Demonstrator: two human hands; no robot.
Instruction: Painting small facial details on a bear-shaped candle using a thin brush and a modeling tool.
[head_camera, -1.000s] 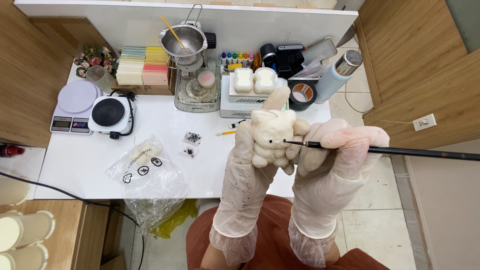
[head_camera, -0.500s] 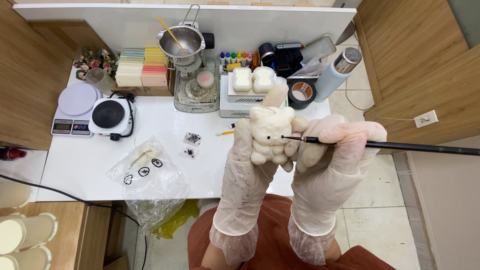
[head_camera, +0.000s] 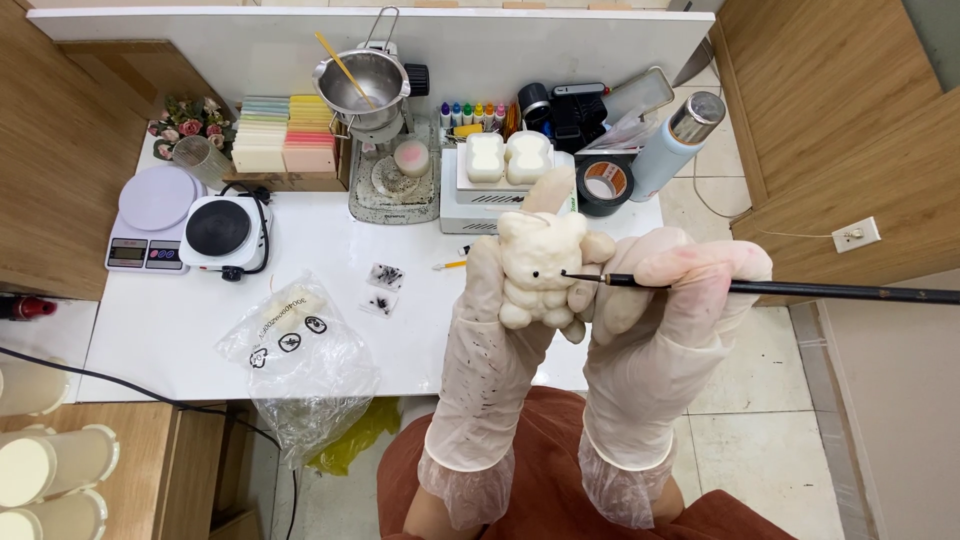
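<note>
My left hand (head_camera: 495, 300), in a white glove, holds up a small cream bear-shaped figure (head_camera: 538, 268) above the white table's front edge. Two tiny black dots mark the bear's face. My right hand (head_camera: 665, 300), also gloved, grips a long thin black brush (head_camera: 800, 291) whose tip touches the bear's face at its right side. The brush handle runs off to the right edge of the view.
On the white table (head_camera: 330, 320) lie a clear plastic bag (head_camera: 295, 345), two small packets (head_camera: 385, 285), a scale (head_camera: 150, 215), a black hotplate (head_camera: 220, 228), coloured blocks (head_camera: 285, 145), a metal pot (head_camera: 362, 85), a tape roll (head_camera: 605, 185) and a flask (head_camera: 680, 140).
The bear and both hands have shifted slightly lower and left in view, and the brush tip has moved onto the bear's face.
</note>
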